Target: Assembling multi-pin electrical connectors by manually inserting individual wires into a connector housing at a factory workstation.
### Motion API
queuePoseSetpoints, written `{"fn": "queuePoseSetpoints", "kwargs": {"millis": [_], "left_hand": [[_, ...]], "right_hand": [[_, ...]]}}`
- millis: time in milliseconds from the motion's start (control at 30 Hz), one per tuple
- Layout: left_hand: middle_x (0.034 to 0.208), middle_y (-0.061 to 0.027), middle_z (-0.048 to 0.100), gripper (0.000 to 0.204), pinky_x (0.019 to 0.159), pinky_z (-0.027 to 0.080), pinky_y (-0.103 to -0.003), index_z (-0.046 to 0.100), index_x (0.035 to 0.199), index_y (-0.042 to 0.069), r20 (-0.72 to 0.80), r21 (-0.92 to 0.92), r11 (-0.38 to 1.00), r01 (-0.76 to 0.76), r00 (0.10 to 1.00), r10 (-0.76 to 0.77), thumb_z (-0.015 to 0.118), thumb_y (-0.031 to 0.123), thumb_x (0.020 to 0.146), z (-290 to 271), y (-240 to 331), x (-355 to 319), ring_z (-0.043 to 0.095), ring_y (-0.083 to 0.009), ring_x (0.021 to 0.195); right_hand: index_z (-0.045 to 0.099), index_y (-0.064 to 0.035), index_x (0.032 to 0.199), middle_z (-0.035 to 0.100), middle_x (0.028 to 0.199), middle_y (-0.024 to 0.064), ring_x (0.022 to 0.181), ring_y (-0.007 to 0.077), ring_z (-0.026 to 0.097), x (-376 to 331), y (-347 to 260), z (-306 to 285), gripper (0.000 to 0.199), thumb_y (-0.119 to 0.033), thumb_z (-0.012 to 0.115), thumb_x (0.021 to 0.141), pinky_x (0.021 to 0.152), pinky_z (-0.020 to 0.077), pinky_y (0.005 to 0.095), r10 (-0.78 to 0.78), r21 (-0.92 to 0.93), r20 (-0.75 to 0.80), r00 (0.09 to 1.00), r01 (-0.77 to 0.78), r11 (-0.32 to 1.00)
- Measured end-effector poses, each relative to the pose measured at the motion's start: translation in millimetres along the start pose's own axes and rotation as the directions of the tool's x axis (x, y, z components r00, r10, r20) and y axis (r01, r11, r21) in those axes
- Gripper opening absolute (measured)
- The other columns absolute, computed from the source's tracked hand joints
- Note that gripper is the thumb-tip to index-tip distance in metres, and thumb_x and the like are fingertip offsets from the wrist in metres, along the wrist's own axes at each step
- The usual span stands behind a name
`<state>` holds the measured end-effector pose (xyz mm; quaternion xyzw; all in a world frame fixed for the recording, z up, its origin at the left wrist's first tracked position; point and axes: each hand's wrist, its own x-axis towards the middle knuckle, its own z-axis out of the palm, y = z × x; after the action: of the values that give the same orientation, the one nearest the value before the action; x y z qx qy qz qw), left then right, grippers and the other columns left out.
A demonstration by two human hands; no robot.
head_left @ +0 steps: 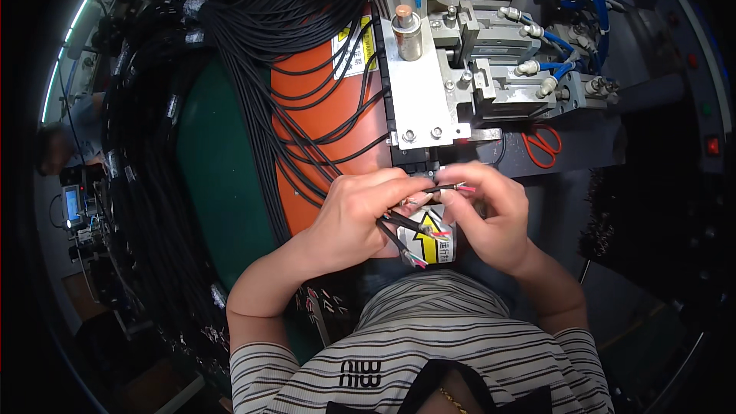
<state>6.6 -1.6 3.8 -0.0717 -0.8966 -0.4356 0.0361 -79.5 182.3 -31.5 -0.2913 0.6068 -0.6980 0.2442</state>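
My left hand (364, 211) is closed round several black cables (391, 235), whose stripped ends show red, white and green inner wires below the fingers. Another cable end (445, 188) lies across between both hands, its pink-red wires pointing right. My right hand (494, 215) pinches that end between thumb and forefinger. Both hands meet just in front of a metal machine (418, 100) with a pale plate. Under the fingers shows a white label (431, 245) with a yellow arrow.
A thick bundle of black cables (245, 84) runs over an orange panel (322, 100) and a green surface (218, 153). Pneumatic cylinders (514, 92) with blue hoses stand at the back right. Red-handled scissors (542, 146) lie beside the machine. More cables (146, 199) hang at the left.
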Motion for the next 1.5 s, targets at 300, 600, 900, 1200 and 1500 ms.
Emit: {"fn": "queuePoseSetpoints", "kwargs": {"millis": [300, 600, 900, 1200, 1500], "left_hand": [[0.089, -0.0121, 0.067, 0.030, 0.058, 0.049, -0.032, 0.066, 0.109, -0.001, -0.134, -0.130, 0.991, -0.037, 0.991, 0.019, 0.068, 0.001, 0.079, 13, -13, 2, 0.064, -0.0229, 0.068], [0.083, -0.0106, 0.064, 0.035, 0.050, 0.042, -0.032, 0.064, 0.105, -0.002, -0.107, 0.546, 0.783, -0.299, 0.902, 0.419, 0.072, 0.013, 0.075, 22, 0, 0, 0.058, -0.0223, 0.057], [0.063, -0.0099, 0.056, 0.009, 0.044, 0.043, -0.032, 0.060, 0.088, -0.002, -0.250, 0.103, 0.988, -0.118, 0.958, 0.140, 0.067, -0.002, 0.082, 26, -1, 3, 0.056, -0.0218, 0.049], [0.069, -0.0103, 0.060, 0.009, 0.048, 0.045, -0.031, 0.061, 0.091, -0.002, -0.212, 0.045, 0.994, -0.100, 0.971, 0.107, 0.067, -0.001, 0.083, 23, -3, 5, 0.058, -0.0199, 0.053], [0.077, -0.0055, 0.066, 0.005, 0.059, 0.047, -0.024, 0.063, 0.091, -0.001, 0.022, -0.336, 0.936, 0.103, 0.995, -0.101, 0.060, 0.004, 0.092, 9, -6, 6, 0.060, -0.0100, 0.064]], "right_hand": [[0.062, 0.0061, 0.109, 0.061, 0.083, 0.0069, 0.058, 0.0084, 0.057, 5, 2, -9, 0.018, 0.000, 0.052, 0.096, 0.051, 0.0405, 0.0178, 0.088, 0.155, 0.050, 0.995, -0.095, 0.983], [0.056, 0.0038, 0.112, 0.054, 0.080, -0.0002, 0.064, 0.0053, 0.054, 19, -3, -28, 0.022, -0.001, 0.059, 0.090, 0.059, 0.0423, 0.0187, 0.400, 0.566, 0.384, 0.832, -0.554, 0.611], [0.053, 0.0063, 0.129, 0.055, 0.109, 0.0103, 0.092, 0.0132, 0.057, -6, 1, 3, 0.042, 0.007, 0.056, 0.087, 0.078, 0.0487, 0.0266, -0.274, -0.410, 0.102, 0.956, 0.292, 0.864], [0.065, 0.0067, 0.112, 0.064, 0.096, 0.0100, 0.081, 0.0121, 0.063, 11, -1, -20, 0.022, -0.005, 0.056, 0.097, 0.072, 0.0504, 0.0238, 0.230, 0.438, 0.170, 0.958, -0.282, 0.854], [0.066, 0.0060, 0.112, 0.065, 0.098, 0.0104, 0.082, 0.0116, 0.065, 13, 6, -28, 0.020, 0.001, 0.059, 0.094, 0.068, 0.0525, 0.0218, 0.212, 0.402, 0.241, 0.947, -0.296, 0.866]]}}
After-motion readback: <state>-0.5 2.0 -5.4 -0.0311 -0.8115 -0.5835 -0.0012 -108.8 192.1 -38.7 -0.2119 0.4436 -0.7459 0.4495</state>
